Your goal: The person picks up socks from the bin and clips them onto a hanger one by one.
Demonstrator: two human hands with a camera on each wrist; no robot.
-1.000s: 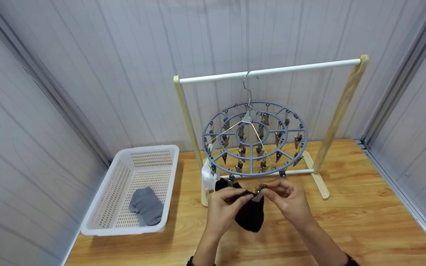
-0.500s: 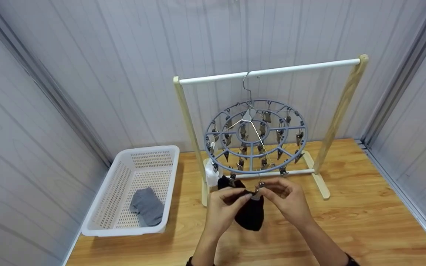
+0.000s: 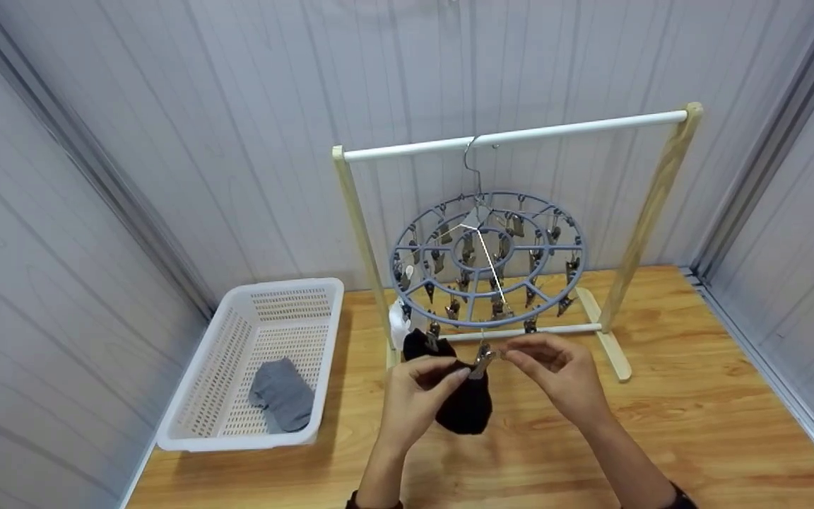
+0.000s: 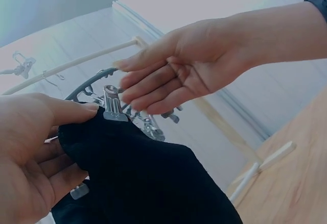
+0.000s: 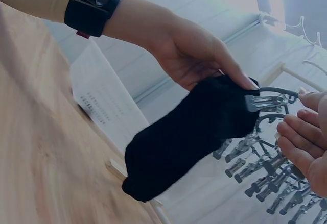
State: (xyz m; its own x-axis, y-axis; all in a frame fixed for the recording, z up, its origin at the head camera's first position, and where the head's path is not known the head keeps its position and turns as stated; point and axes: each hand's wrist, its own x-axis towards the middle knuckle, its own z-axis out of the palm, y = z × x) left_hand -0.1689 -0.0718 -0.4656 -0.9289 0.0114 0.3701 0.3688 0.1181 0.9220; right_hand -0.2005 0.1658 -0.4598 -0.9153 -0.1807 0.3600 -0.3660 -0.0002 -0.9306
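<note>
We observed wooden table (image 3: 697,424) bearing rack (image 3: 654,212); round hanger (image 3: 555,247) hooked over rack's white rail (image 3: 555,131). We found left hand (image 3: 410,406) pinching black sock (image 3: 469,410) at upper edge, below hanger's near rim. Right hand (image 3: 569,378) was released, fingers loose, just beside metal clip (image 3: 481,362). We saw clip biting sock's edge.

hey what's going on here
Someone is working at a round clip hanger. The left hand pinches a black sock near a metal clip that bites its edge; the right hand is beside that clip, gripping nothing. A grey cloth lies in the white basket off to the left.
</note>
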